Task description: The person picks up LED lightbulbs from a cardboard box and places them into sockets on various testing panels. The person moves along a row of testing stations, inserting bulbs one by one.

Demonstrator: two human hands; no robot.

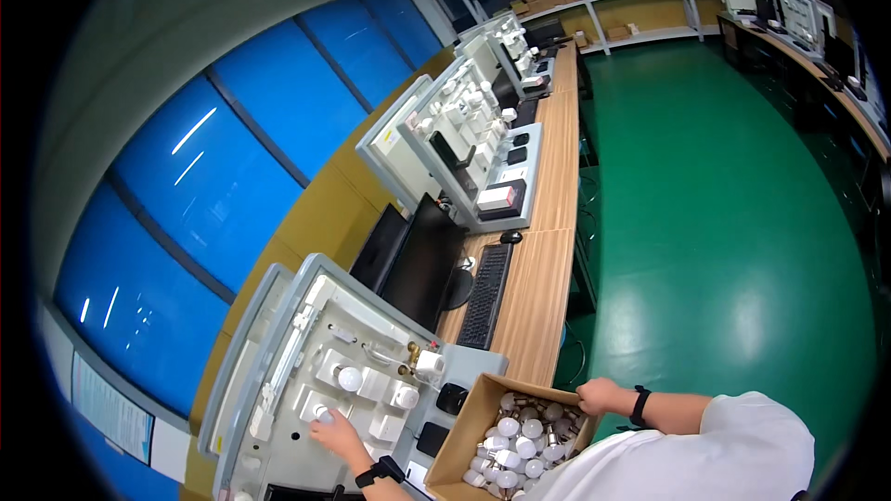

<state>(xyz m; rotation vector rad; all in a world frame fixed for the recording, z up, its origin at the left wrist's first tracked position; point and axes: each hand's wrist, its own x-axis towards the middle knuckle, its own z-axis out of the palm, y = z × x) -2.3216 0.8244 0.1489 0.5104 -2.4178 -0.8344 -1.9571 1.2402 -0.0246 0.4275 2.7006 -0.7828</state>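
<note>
My left hand (340,437) has its fingers around a white light bulb (323,415) at a socket on the upright panel (282,424). How far the bulb sits in the socket is hidden by my fingers. Another round bulb (349,379) sits in the socket just above it. My right hand (596,396) grips the rim of an open cardboard box (451,437) at its far right corner. Inside lies a loose heap of light bulbs (525,447) with white domes and metal screw bases. The box stands against my body at the desk edge.
White modules (386,426) and two black devices (433,440) sit beside the box. Farther along the wooden desk (532,306) are a keyboard (485,296), a mouse (511,236), a monitor (424,257) and another device panel (459,132). Green floor (696,223) lies to the right.
</note>
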